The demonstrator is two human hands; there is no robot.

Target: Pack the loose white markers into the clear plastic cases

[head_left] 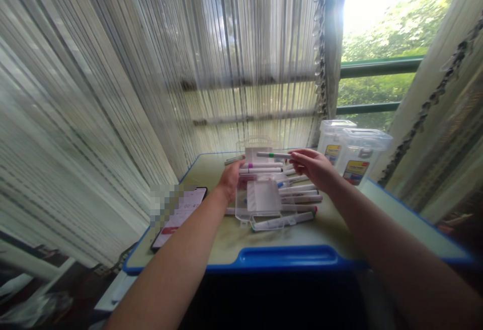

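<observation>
My right hand pinches a white marker with a green band, held level above an open clear plastic case. At the case's left side, my left hand is closed around its edge, its fingers partly hidden. A white marker with a purple band lies in the case beside my left thumb, with other white markers below it. A greyish marker shows just beyond my left hand. Several more markers lie loose to the right of the case, and one with green ends lies in front.
Two clear lidded boxes with labels stand at the table's back right. A phone showing a timer lies at the left, beside my forearm. The table has a blue raised rim. Behind it hang string curtains before a window.
</observation>
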